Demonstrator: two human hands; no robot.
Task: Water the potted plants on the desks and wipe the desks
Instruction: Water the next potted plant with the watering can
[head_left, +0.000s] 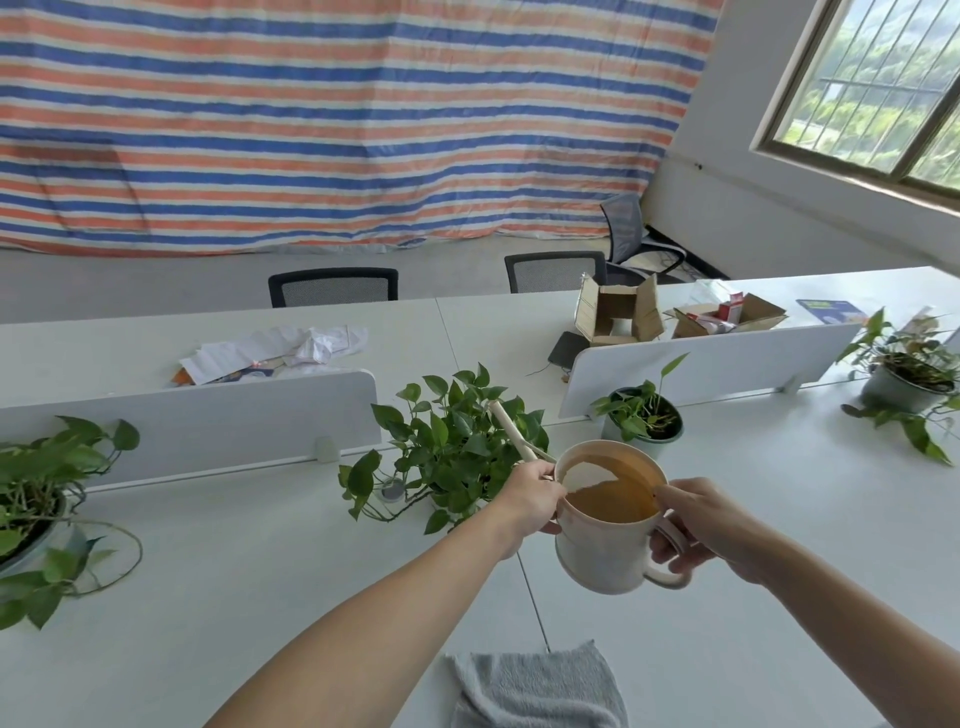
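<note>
The main risk is a spill: the pale pink plastic watering can looks well filled, the brownish water standing near its rim, so a quick tilt could slop it over the top onto the white desk surface instead of through the thin spout. Aiming the long spout badly could also wet the desk rather than the soil.

The right hand is closed around the can's loop handle; the left hand is curled shut at the base of the spout, steadying it. The can hangs between both hands, above the desk. The leafy green pothos in its pot sits just beyond the left hand, under the spout tip. A folded grey cloth lies on the desk nearer the body, below both hands, untouched.
</note>
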